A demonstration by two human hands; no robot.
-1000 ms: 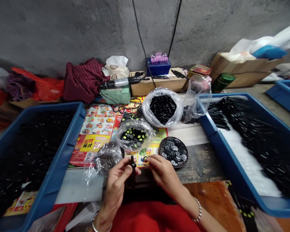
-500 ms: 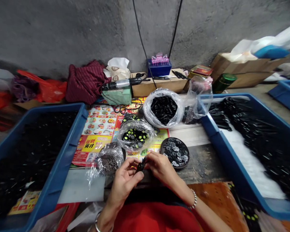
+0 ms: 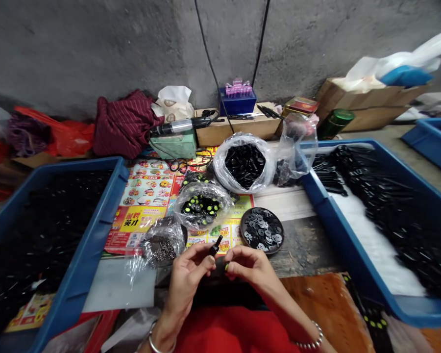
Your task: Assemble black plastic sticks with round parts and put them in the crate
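My left hand (image 3: 191, 274) is closed on a small black part (image 3: 215, 246) whose narrow end points up and right. Just to its right, my right hand (image 3: 248, 264) pinches a small black and yellow-green button (image 3: 227, 266). A small gap separates the hands. Beyond them, a clear plastic bag holds black and yellow-green buttons (image 3: 202, 208). A round dish of flat grey and black pieces (image 3: 262, 229) stands near my right hand. Small metal screws (image 3: 164, 250) lie in a plastic-lined container by my left hand.
Blue bins with black parts flank me, one at left (image 3: 119, 181) and one at right (image 3: 325, 206). A bag of black oval pieces (image 3: 244, 165) stands at the back centre. Behind it are a cylindrical power tool (image 3: 178, 126) and a blue box (image 3: 237, 104).
My hands have moved apart slightly. The black part stays in my left hand, and a yellow-green button now shows in my right fingers. The view has shifted a little.
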